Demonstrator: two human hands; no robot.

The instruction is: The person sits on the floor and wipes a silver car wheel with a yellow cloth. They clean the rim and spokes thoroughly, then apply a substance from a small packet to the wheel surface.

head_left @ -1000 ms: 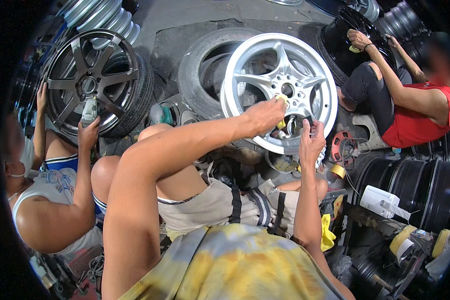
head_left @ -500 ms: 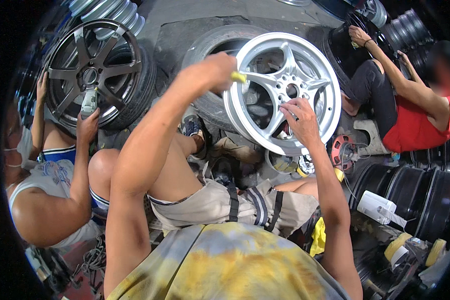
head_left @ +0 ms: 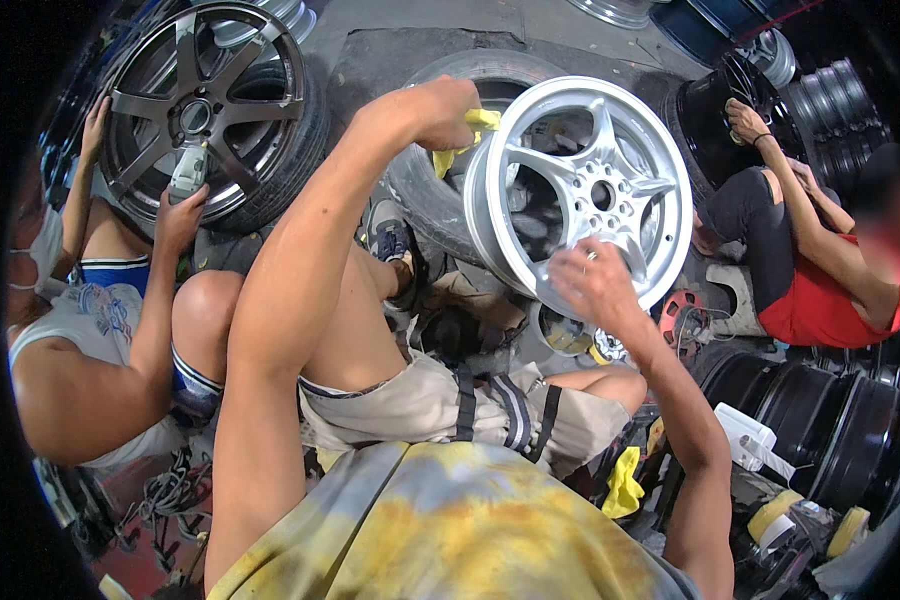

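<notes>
A silver alloy wheel rim (head_left: 685, 205) with curved spokes leans tilted in front of me, against a tyre (head_left: 410, 185) lying flat on the floor. My left hand (head_left: 445, 112) is closed at the rim's upper left, with a crumpled yellow cloth (head_left: 457, 152) in its grip. The cloth hangs beneath the fingers and reaches toward the rim's edge. Over the lower spokes is my right hand (head_left: 598, 285). Its fingers are smeared by motion, so contact with the metal cannot be made out.
At left, a co-worker's hand holds a grey power tool (head_left: 188, 172) against a dark wheel rim (head_left: 150, 165). A person in a red top (head_left: 830, 295) works at right on a black rim (head_left: 710, 110). Black rims (head_left: 820, 420) lie below them. Another yellow cloth (head_left: 623, 483) lies beside my right arm.
My right hand has moved down from near the hub toward the lower spokes. My left hand has shifted slightly up, and more of the yellow cloth shows. The view has moved a little.
</notes>
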